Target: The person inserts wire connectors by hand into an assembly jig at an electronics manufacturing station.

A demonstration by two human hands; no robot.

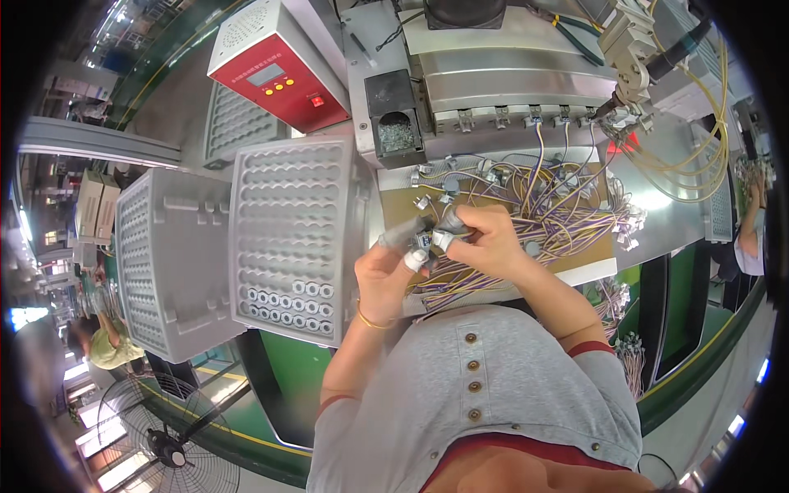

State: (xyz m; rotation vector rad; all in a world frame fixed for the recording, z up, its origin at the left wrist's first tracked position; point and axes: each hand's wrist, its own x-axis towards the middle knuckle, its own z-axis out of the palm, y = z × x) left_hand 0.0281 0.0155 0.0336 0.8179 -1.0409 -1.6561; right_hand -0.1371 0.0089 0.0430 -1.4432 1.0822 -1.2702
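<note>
Grey cloth shirt (411,386) with brown buttons and red edging is nearest to the camera, and in front of it two bare hands with pale fingertip covers meet. Between their fingertips is one small metallic piece with dark parts (423,240); it lies to the right of the left hand (383,281) and to the left of the right hand (486,245). Both are so near that I cannot say which is nearer, and its long axis is covered by the fingers. Right thumb and forefinger are pinched together upon the piece; the left fingers are blurred and nearly together, so whether they grip it I cannot tell. Just beyond and rightward, many purple, yellow and white wires (567,215) lie tangled on a flat brown board (585,261). Left of the hands stands a pale grey plastic tray (355,177) with scalloped rows; round silvery pieces with dark centres (294,315) fill part of its end nearer the person. Farther away, a black open box (389,94) contains clear small bits (397,135).
</note>
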